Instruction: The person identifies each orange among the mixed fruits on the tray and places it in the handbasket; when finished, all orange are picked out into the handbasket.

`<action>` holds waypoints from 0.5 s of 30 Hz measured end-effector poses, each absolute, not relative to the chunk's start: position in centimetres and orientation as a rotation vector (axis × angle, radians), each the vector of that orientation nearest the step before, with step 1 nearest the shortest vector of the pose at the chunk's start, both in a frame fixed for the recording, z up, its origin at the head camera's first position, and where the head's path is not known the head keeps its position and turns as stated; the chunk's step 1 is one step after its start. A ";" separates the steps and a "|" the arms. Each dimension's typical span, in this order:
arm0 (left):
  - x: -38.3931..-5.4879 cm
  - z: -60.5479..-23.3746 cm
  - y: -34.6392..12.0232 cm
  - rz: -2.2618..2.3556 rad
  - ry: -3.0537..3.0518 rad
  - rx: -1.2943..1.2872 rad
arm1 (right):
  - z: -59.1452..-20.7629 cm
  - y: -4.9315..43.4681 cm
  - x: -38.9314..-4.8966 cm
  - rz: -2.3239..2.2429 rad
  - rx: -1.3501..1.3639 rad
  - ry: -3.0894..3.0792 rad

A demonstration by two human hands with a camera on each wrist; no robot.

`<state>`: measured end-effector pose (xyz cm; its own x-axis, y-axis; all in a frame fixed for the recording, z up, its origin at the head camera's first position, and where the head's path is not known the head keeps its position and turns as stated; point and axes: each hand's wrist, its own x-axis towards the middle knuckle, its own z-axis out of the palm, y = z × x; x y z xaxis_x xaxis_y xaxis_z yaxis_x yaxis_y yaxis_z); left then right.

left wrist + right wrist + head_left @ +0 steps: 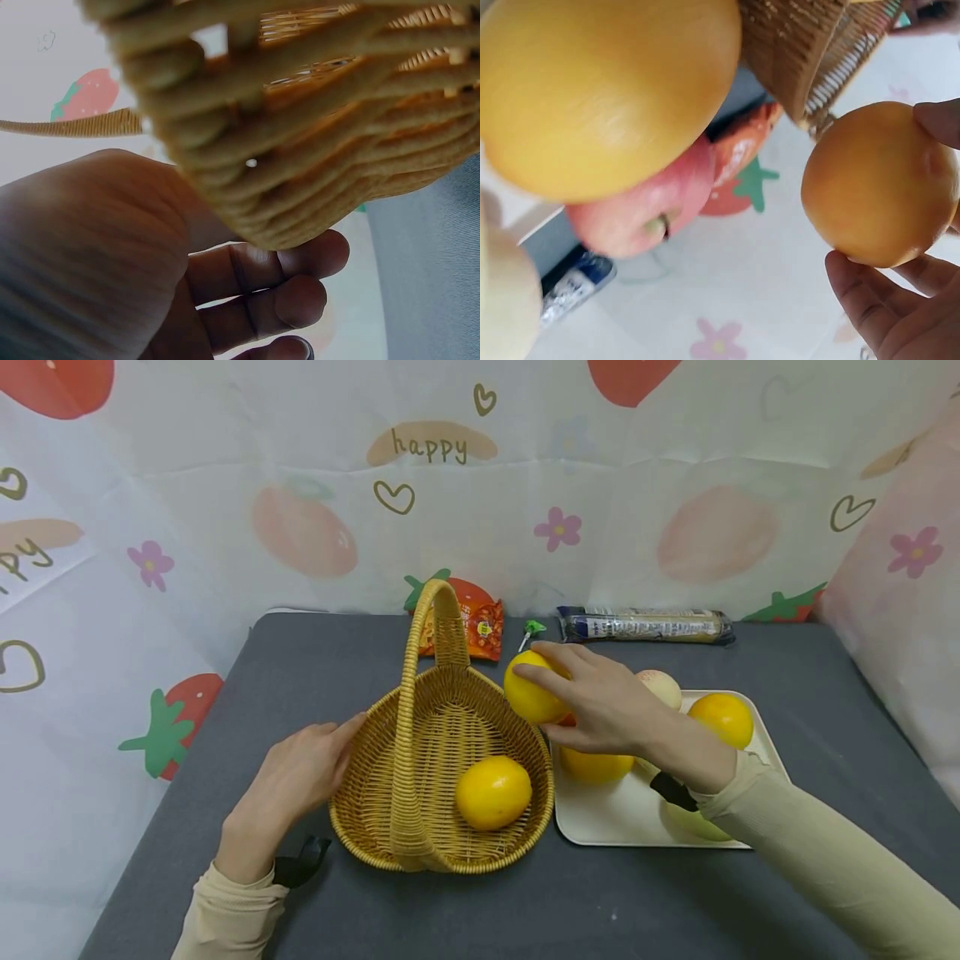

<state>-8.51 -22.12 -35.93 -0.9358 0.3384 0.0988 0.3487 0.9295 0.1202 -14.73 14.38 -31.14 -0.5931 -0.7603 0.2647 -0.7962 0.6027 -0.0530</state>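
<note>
My right hand (pixel 611 706) grips a yellow-orange orange (pixel 528 689) between thumb and fingers, above the right rim of a wicker basket (pixel 358 814). In the right wrist view, the fingertips (pixel 855 289) press on the held orange (pixel 877 187). Another orange (pixel 492 793) lies inside the basket, right of its tall handle (pixel 405 760). My left hand (pixel 300 772) holds the basket's left rim. From the left wrist view, curled fingers (pixel 300 300) sit against the outside of the weave (pixel 300 172); the thumb is partly hidden.
Right of the basket, a cream tray (pixel 600 822) bears oranges (pixel 720 718), a pale round fruit (pixel 660 687), a green fruit (pixel 697 825) and a red apple (pixel 645 214). Behind lie an orange snack packet (pixel 483 627), a green lollipop (pixel 534 627) and a long wrapped pack (pixel 645 625).
</note>
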 end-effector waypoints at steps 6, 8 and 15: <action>-8.5 -35.9 -22.1 -0.211 -3.006 -0.533 | -31.9 11.6 -15.3 0.201 1.416 -2.607; -8.5 -35.9 -22.1 -0.210 -3.007 -0.531 | -32.2 10.9 -15.4 0.193 1.467 -2.595; -8.4 -36.0 -22.3 -0.211 -2.995 -0.537 | -32.8 9.4 -15.6 0.232 1.616 -2.590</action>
